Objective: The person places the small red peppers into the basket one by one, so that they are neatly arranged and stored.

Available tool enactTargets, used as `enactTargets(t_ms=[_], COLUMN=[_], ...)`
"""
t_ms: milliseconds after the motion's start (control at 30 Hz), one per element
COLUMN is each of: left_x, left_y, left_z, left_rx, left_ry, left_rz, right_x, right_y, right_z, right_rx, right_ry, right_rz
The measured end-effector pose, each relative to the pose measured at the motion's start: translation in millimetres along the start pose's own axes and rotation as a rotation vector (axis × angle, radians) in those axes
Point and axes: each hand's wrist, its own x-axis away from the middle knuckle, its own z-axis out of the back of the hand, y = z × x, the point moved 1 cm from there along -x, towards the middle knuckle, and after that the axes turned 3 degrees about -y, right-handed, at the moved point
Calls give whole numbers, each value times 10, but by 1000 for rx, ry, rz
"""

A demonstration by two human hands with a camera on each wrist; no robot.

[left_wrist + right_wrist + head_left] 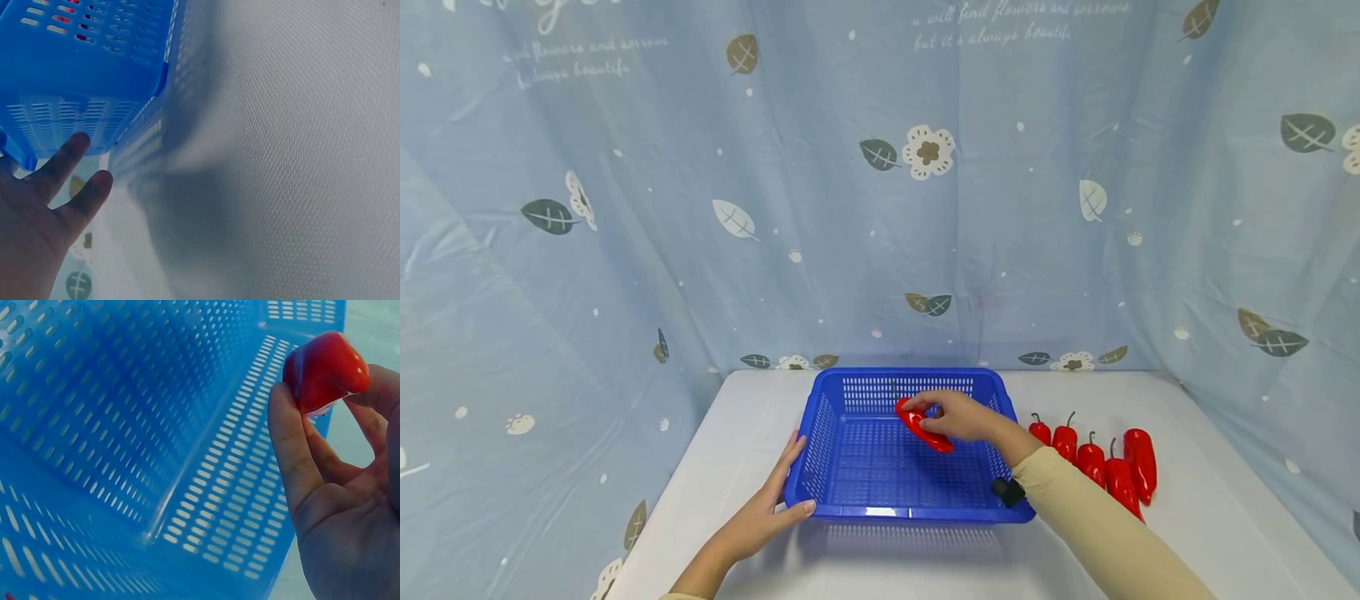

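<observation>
Over the blue plastic basket [895, 512], my right hand [958, 415] pinches a red pepper [934, 433] between thumb and fingers. In the right wrist view the pepper's [328, 372] blunt, glossy end faces the camera, with the basket's perforated walls [231, 469] behind it. My left hand [767, 508] lies against the basket's left side, its thumb at the front rim. Straight, spread fingers [87, 194] show beside the basket's outer wall [81, 69] in the left wrist view. The inside of the basket shows a bare, slotted floor.
Several more red peppers [1090, 462] lie in a row on the white tabletop [1210, 483] right of the basket, partly behind my right sleeve [1090, 517]. A black wrist device [1007, 492] overlaps the basket's right front corner. A patterned blue curtain [820, 208] encloses the table's back and sides.
</observation>
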Motion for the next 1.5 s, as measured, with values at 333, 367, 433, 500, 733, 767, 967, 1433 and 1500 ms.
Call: enactTargets(t_ms=[333, 367, 433, 500, 733, 767, 967, 1433, 1500], left_x=[-12, -12, -13, -14, -13, -10, -11, -16, -12], left_y=[9, 11, 10, 5, -24, -27, -25, -27, -34], left_z=[-5, -6, -7, -9, -16, -16, -19, -13, -14], left_rx=[1, -1, -1, 1, -10, -13, -20, -16, -12], left_ry=[9, 10, 12, 12, 15, 17, 24, 25, 22], left_rz=[6, 8, 8, 10, 5, 1, -8, -2, -9], right_x=[-109, -119, -138, -160, -226, -234, -276, -425, -443], right_y=[16, 14, 9, 9, 1, -4, -37, -164, -183], right_z=[-120, -129, -148, -170, -249, -259, -306, -448, -458], right_rx=[23, 23, 24, 25, 33, 38, 60, 98, 101], right_ry=[-32, -35, -41, -52, -83, -87, -85, -104, -107], right_rz=[23, 28, 41, 58, 79, 78, 78, 92, 73])
